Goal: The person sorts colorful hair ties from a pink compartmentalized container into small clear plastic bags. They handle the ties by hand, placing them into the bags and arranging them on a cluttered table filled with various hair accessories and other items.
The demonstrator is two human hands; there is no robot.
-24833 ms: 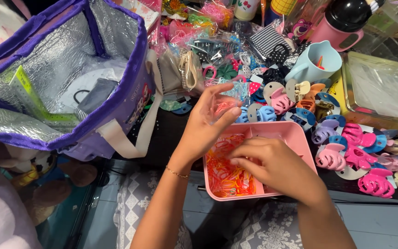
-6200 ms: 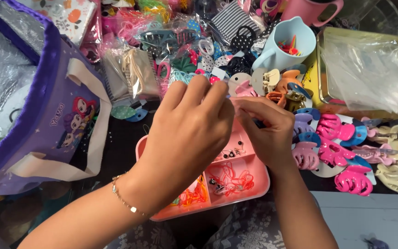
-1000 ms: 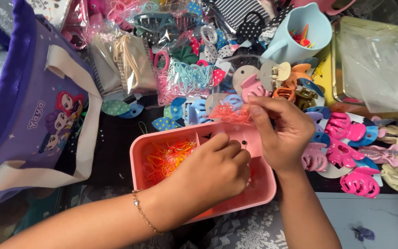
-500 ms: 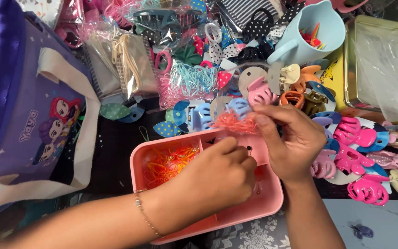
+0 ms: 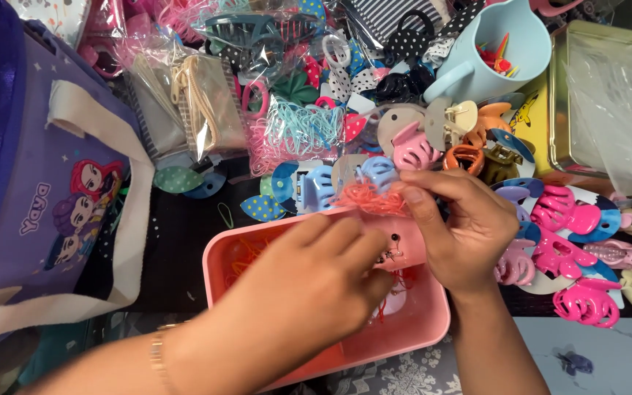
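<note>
Right hand (image 5: 469, 227) pinches an orange elastic bunch (image 5: 369, 197) above the pink tray's (image 5: 418, 329) far edge; left hand (image 5: 309, 281), fingers curled, reaches inside.

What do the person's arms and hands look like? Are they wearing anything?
Both arms are bare, with no sleeves showing and no gloves. The left hand has a thin gold-coloured chain bracelet around its wrist. The right hand shows no bracelet, watch or ring from this view. The fingernails that show are short and look unpainted.
</note>
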